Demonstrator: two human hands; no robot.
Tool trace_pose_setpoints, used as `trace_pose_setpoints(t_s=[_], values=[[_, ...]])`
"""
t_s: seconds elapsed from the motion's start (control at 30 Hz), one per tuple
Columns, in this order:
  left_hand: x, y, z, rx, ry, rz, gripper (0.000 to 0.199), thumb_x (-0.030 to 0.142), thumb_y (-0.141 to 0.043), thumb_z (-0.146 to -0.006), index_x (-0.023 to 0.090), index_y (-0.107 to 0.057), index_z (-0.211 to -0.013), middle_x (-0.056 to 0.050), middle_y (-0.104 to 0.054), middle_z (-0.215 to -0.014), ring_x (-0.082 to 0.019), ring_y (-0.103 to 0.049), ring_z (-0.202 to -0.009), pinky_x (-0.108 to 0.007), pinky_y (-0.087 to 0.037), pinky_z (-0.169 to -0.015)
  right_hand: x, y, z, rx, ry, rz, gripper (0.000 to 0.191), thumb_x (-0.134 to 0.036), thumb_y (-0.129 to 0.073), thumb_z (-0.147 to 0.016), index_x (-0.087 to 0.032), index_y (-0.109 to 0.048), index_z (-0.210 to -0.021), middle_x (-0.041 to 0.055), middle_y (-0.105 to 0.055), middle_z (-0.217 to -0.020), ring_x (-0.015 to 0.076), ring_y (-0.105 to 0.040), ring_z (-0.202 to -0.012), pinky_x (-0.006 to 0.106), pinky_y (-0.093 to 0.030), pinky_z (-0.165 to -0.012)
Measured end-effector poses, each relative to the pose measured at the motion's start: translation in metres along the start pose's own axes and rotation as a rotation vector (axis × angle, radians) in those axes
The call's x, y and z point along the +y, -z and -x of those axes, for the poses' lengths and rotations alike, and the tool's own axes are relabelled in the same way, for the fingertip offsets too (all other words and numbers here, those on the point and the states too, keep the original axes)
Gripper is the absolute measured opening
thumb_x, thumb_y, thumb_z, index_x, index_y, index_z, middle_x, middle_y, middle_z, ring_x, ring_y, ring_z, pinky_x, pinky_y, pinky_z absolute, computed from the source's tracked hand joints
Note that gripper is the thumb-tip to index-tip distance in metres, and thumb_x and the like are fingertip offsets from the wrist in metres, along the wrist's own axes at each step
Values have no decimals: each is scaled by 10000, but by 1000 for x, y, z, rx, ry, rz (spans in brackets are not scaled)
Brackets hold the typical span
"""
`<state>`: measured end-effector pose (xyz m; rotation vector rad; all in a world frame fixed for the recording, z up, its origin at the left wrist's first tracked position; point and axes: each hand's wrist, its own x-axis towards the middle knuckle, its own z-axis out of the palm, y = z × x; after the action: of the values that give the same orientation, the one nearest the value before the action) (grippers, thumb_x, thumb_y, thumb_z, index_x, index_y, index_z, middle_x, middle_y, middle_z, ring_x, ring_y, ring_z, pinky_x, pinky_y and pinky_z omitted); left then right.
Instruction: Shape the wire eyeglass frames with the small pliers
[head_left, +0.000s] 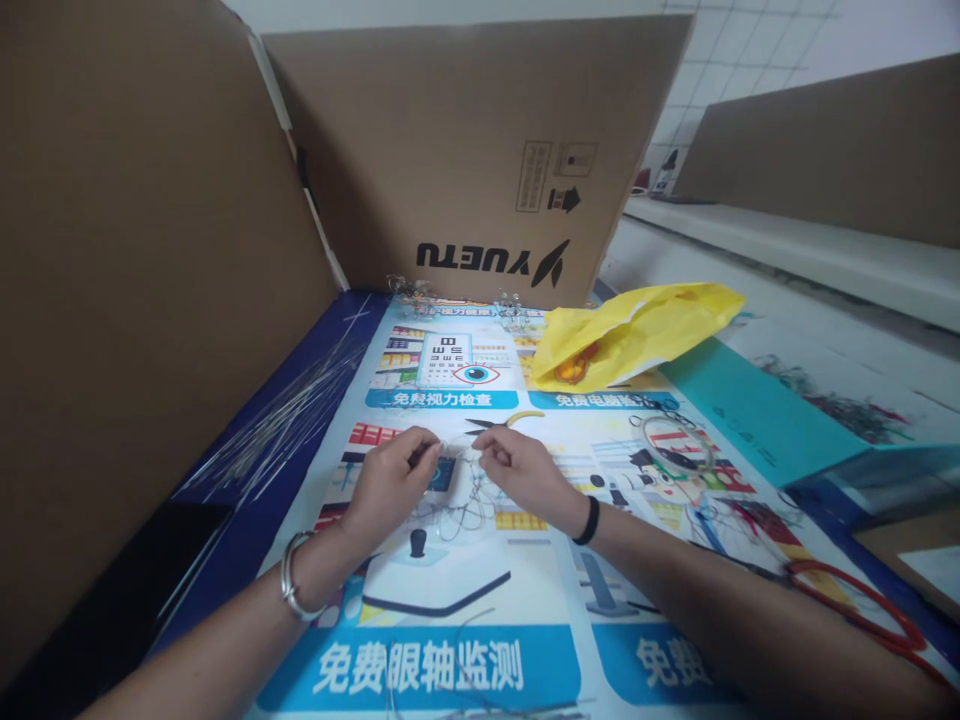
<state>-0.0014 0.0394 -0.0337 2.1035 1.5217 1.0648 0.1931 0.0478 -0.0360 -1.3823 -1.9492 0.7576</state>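
Observation:
Over the middle of a printed poster, my left hand (pixel 395 480) is closed in a pinch on thin wire. My right hand (pixel 521 470) sits just to its right, thumb and fingers pinched together on the same bent wire, as far as the blur shows. Between and below the hands lies a loose tangle of thin silvery wire (pixel 469 508). Right behind them rest pliers with yellow handles (pixel 523 416), their dark jaws pointing left. A silver bangle (pixel 288 580) is on my left wrist and a black band (pixel 591 521) on my right.
Long straight wires (pixel 289 425) lie at the left. Cardboard panels (pixel 465 130) stand behind and left. A yellow bag (pixel 637 335), a wire coil (pixel 677 447), a teal box (pixel 765 410) holding wire pieces and red-handled pliers (pixel 862 600) are at the right.

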Motion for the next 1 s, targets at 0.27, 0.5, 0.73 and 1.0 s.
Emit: trace_pose_setpoints(t_s=[0.27,0.5,0.73,1.0], values=[[-4,1,-7,1,-38,34,138,259,-495,-833,200,-601,-766,1,-631,-740,-141,-578,-715,-237,-429,-640,-2,6,-3,0,-12,64,206,-225,-476,-782,-199,-602,-943,-13,-595,-696,119,-525,-625,233,-394,-585],[-14,2,-13,-33,2,78,157,228,-487,-826,195,-626,-761,-8,-642,-765,-156,-587,-769,-274,-446,-713,-3,7,-4,-27,21,186,254,-208,-460,-801,-196,-625,-994,44,-652,-944,162,-581,-847,278,-428,-764],[-14,4,-14,-49,71,130,102,232,-542,-789,181,-629,-810,-30,-642,-829,-161,-596,-804,-279,-464,-727,1,6,-3,-24,70,197,269,-199,-440,-823,-189,-624,-1018,51,-645,-981,164,-572,-904,285,-423,-813],[-16,1,-12,-72,-30,117,110,222,-524,-805,194,-630,-796,-15,-649,-792,-151,-591,-771,-263,-460,-695,12,15,-9,0,306,339,324,-98,-411,-832,-225,-665,-989,60,-584,-946,165,-508,-937,282,-403,-799]])
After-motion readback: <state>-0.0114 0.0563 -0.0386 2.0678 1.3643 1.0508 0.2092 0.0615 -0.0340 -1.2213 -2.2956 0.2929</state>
